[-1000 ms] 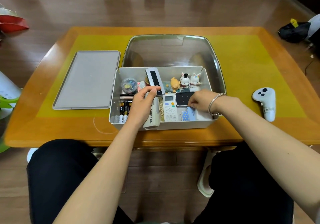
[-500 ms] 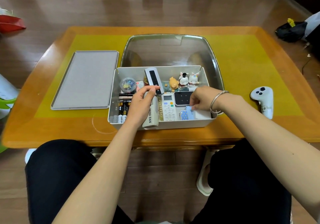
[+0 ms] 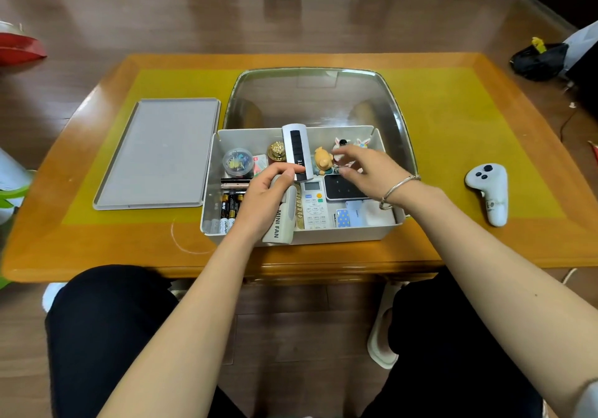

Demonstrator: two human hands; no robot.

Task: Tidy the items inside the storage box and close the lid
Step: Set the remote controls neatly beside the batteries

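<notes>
Storage box (image 3: pixel 301 236) at the middle of the desk (image 3: pixel 453 249), open, with its grey lid (image 3: pixel 158 152) lying flat just to the left and well clear of the rim. Left hand (image 3: pixel 263 199) curls round a beige mini fan (image 3: pixel 281 220), whose lower end leans on the near wall of the box; the thumb lies close to a white-and-black remote (image 3: pixel 296 152) that stands propped against the far wall. Right hand (image 3: pixel 365 170) hovers with fingers loosely spread and holds nothing, just above a black flat device (image 3: pixel 343 188) and beside a row of small figurines (image 3: pixel 323 158) at the back. Batteries (image 3: pixel 229 210) lie at the left, a white remote (image 3: pixel 312 204) in the middle, small cards and a white packet at the right.

The step in hand appears to be the seating of the tall items so that nothing stands above the rim. To do it well, the fan is best laid flat in the lane between the batteries and the white remote, lengthwise, not left leaning on the wall. The propped remote likewise needs to lie down, since an upright end would probably hold the lid off. The free hand may steady the figurines, which look light and easy to topple, while the fan goes in. Only once all items sit below the edge should the lid be fetched from the left.

A white game controller (image 3: pixel 488 191) rests on the desk to the right.
</notes>
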